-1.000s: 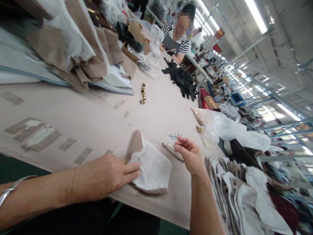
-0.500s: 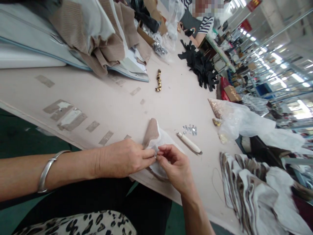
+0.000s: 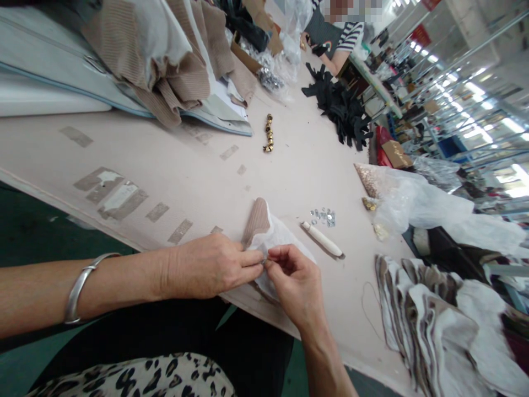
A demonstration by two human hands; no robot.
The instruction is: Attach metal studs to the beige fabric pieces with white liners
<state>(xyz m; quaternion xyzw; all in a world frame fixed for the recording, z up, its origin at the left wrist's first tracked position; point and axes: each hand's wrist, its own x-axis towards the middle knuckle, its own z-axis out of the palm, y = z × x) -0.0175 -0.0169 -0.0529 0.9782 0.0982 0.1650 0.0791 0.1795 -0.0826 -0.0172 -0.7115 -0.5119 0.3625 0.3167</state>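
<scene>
A small fabric piece point(image 3: 268, 234), white fleece with a tan ribbed edge, lies near the front edge of the pale table point(image 3: 173, 171). My left hand point(image 3: 209, 264) rests on its left side, fingers pinched on the fleece. My right hand point(image 3: 295, 281) meets it fingertip to fingertip, pinching something tiny at the fabric that I cannot make out. Just right of the fabric lie a cream-handled tool point(image 3: 322, 240) and a little cluster of clear rhinestones point(image 3: 323, 215).
A stack of similar fleece pieces point(image 3: 430, 325) sits at the right. Plastic bags point(image 3: 413, 207) hold beads. A gold bead string point(image 3: 269, 133), black cut pieces point(image 3: 341, 107) and heaped tan knit fabric point(image 3: 165, 60) lie farther back. A person in a striped shirt point(image 3: 345, 36) works at the far end.
A second ago my right hand was at the rhinestones; it came back to the fabric and now pinches beside my left fingers. The view tilted down.
</scene>
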